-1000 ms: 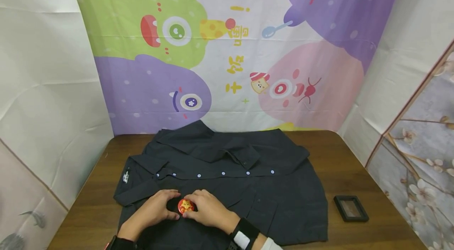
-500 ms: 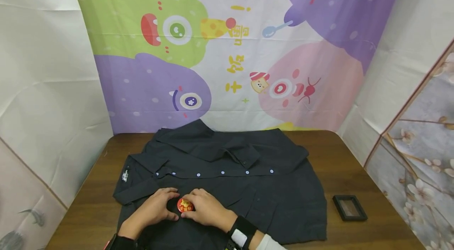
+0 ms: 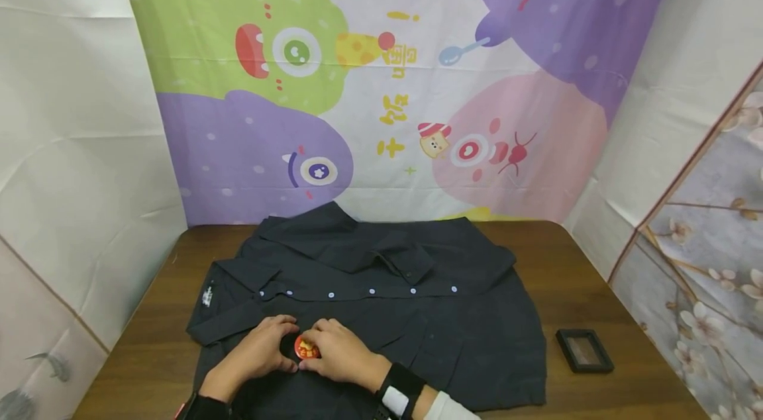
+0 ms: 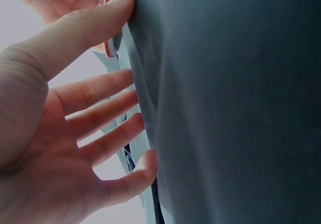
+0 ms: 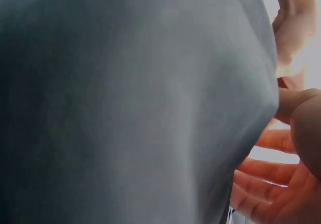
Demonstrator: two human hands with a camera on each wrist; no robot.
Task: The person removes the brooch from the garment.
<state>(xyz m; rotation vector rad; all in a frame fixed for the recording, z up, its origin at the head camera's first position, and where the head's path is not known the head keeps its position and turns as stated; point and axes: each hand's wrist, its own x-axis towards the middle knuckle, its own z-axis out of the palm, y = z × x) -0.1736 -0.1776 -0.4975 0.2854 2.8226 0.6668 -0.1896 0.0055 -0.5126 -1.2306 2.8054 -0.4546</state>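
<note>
A dark button-up shirt [image 3: 381, 327] lies spread over the table. On its front is a round red badge [image 3: 306, 346] with a yellow figure, seen edge-on in the left wrist view. My right hand [image 3: 342, 352] pinches the badge between thumb and fingers and covers its right part. To the left, my left hand [image 3: 260, 352] rests its fingertips on the cloth, thumb beside the badge. In the left wrist view the left fingers [image 4: 95, 91] are spread and fairly straight. Cloth fills most of the right wrist view and hides the right fingertips; the badge's back is hidden.
A small black square frame [image 3: 584, 351] with a clear middle lies on the brown wooden table [image 3: 566, 287], right of the shirt. A printed cartoon cloth [image 3: 381, 89] hangs behind the table. A row of pale buttons [image 3: 372, 291] crosses the shirt beyond the hands.
The right fingers have come slightly further over the badge, which now shows less of its face. The left hand keeps nearly the same place. The whole view has shifted a little.
</note>
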